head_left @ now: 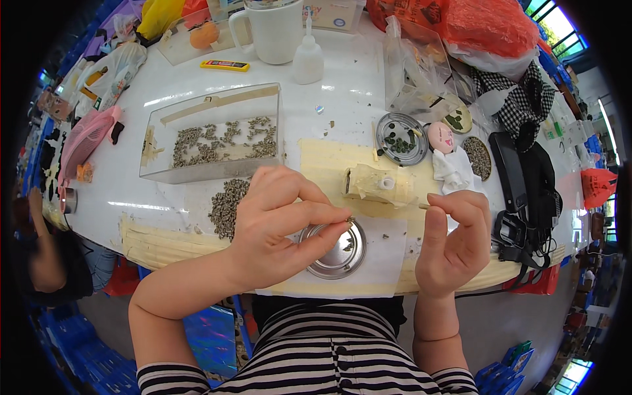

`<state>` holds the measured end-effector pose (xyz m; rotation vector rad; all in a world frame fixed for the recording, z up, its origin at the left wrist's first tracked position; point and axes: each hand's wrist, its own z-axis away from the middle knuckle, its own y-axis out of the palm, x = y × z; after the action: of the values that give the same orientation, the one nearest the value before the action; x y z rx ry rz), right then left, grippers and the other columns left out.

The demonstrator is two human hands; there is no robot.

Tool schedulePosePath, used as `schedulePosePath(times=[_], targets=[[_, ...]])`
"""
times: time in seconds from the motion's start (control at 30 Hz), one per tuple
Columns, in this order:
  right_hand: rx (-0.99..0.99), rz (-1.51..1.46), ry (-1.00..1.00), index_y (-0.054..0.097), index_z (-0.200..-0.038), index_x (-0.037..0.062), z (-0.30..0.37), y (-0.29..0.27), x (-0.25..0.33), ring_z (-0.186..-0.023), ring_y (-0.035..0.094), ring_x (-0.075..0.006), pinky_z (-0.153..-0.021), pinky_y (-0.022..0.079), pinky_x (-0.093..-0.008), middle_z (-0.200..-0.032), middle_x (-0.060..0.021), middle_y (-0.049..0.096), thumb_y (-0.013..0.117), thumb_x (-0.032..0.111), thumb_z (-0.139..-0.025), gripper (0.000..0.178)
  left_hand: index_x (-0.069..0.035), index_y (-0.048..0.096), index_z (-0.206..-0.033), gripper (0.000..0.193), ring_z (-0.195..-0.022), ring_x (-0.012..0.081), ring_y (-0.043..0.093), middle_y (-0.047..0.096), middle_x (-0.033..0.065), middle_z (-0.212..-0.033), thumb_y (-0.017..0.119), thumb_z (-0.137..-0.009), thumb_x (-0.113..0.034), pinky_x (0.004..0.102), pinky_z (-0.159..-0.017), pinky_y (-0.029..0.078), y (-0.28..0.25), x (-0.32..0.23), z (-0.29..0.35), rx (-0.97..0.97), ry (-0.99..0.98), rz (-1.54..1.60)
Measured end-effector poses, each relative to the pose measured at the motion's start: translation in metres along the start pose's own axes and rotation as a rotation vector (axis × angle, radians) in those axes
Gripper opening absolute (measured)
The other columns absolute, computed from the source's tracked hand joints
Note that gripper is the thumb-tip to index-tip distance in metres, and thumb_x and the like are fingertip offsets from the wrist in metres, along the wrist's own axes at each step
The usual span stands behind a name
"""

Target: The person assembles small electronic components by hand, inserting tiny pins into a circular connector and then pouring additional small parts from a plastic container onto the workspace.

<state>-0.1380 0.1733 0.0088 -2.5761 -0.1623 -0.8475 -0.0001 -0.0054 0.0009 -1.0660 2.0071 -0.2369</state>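
My left hand [273,227] pinches a tiny metal piece [350,220] between thumb and forefinger, above a round shiny metal dish [342,268]. The dish has a few dark specks in it. My right hand [457,247] holds a thin pale stick [421,205] between thumb and forefinger, its tip pointing left. Beyond both hands sits a block wrapped in yellowish tape [395,187], with a small white nozzle-like ring on top. Beside my left wrist lies a heap of small metal parts [226,212], partly hidden by the hand.
A clear plastic box [224,172] of similar parts stands back left. A white mug [275,39] and squeeze bottle [307,62] are at the back. Right of the block are a round dish of dark green pieces [400,139], crumpled tissue [454,171] and a black bag [526,191]. Another person sits far left.
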Motion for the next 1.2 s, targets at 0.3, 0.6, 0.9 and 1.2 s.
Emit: schedulePosePath(times=[0.3,0.6,0.9,1.2], targets=[[0.087,-0.111,0.008,0.068,-0.089,0.0016,0.004,0.001,0.004,-0.073,0.056,-0.0196,-0.067,0.044,-0.0282,-0.082,-0.0076,0.063,0.074,0.003,-0.082,0.009,-0.009,0.076,-0.086,0.023,-0.069,0.0133,0.056,0.065,-0.0018,-0.077,0.084,-0.065,-0.005,0.0298,-0.068,0.034,0.001,0.0,-0.002,0.023,0.018,-0.004],[0.035,0.372,-0.151,0.07,-0.091,0.0065,-0.006,0.005,-0.005,-0.074,0.053,-0.021,-0.066,0.041,-0.0323,-0.081,-0.004,0.061,0.078,0.007,-0.078,0.015,-0.007,0.075,-0.087,0.023,-0.07,0.0143,0.056,0.065,-0.0001,-0.078,0.082,-0.066,-0.002,0.0303,-0.069,0.035,0.001,-0.001,-0.002,0.008,0.03,-0.009],[0.122,0.162,-0.125,0.071,-0.089,0.006,0.002,0.003,0.007,-0.068,0.055,-0.0217,-0.061,0.042,-0.0315,-0.077,-0.0044,0.062,0.079,0.009,-0.076,0.016,-0.009,0.075,-0.089,0.028,-0.072,0.0156,0.055,0.065,-0.001,-0.082,0.083,-0.063,-0.002,0.0325,-0.07,0.034,-0.001,-0.001,-0.001,-0.023,0.087,-0.073],[0.588,-0.592,0.411,0.068,-0.088,0.0005,0.007,0.004,0.012,-0.065,0.056,-0.0101,-0.058,0.045,-0.0235,-0.075,-0.0038,0.063,0.071,0.005,-0.087,0.006,-0.014,0.078,-0.096,0.037,-0.078,0.0154,0.053,0.065,-0.0053,-0.089,0.085,-0.06,-0.011,0.0333,-0.07,0.032,-0.004,-0.006,0.001,0.037,0.207,-0.018]])
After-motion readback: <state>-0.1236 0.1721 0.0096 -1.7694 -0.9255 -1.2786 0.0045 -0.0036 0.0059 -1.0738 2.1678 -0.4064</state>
